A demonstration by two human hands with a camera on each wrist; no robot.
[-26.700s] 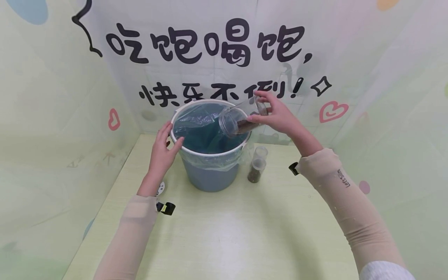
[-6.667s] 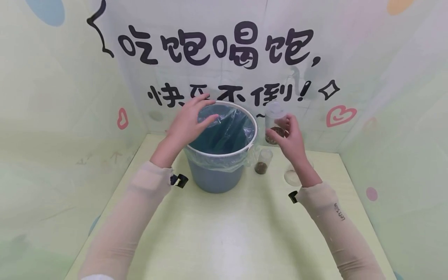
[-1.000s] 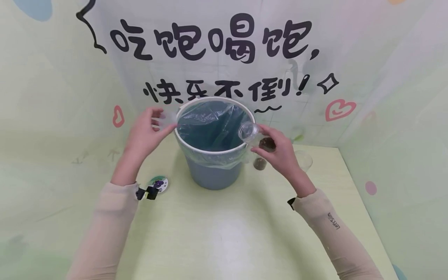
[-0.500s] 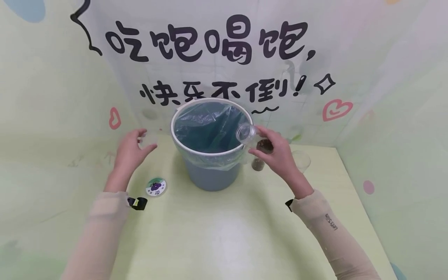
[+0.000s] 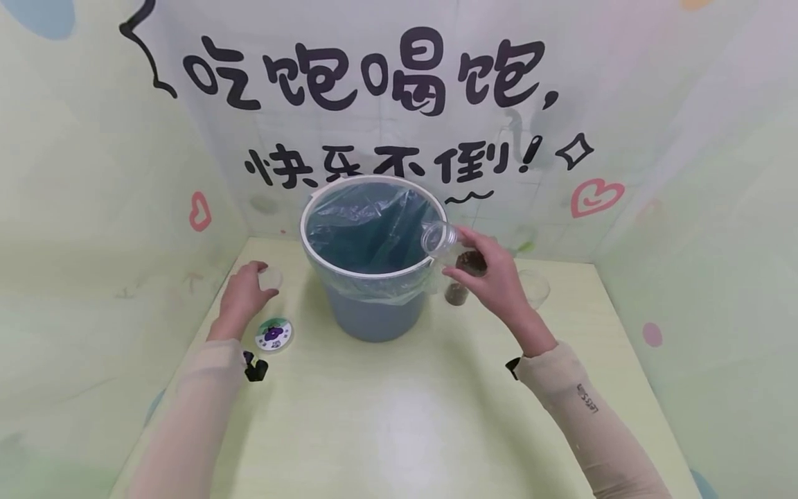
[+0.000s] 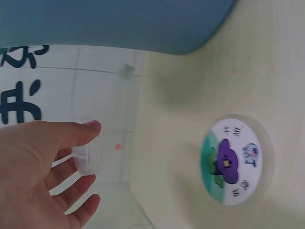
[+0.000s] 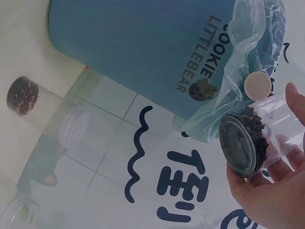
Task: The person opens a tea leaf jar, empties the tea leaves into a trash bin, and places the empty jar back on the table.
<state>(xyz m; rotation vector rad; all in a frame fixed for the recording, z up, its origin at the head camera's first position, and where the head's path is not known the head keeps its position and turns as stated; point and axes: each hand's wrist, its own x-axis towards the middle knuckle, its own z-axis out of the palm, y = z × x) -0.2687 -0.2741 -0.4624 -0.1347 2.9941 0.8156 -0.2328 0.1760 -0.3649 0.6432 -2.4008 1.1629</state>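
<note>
In the head view my left hand [image 5: 243,298] pinches a clear round lid [image 5: 270,278] low over the table, left of the bin. The left wrist view shows this lid [image 6: 88,160] between thumb and fingers. My right hand [image 5: 495,281] grips a clear jar [image 5: 444,239], tilted with its open mouth at the right rim of the blue-grey bin [image 5: 374,312]. Dark dry flakes [image 7: 259,138] lie in the jar's base. Below that hand stands a second clear jar [image 5: 457,294] with brown bits; the right wrist view shows a lid [image 7: 75,126] on it.
A clear plastic bag [image 5: 349,208] lines the bin under its white rim [image 5: 374,275]. A round white disc with a purple flower [image 5: 274,335] lies near my left wrist. Another clear container [image 5: 535,287] stands at right. Printed sheets wall the table [image 5: 399,416] behind and at both sides.
My left hand has moved left and down from the bin's rim with the lid. The right hand stays nearly still. Earlier its jar was upright and lidded; before that it tipped a larger jar.
</note>
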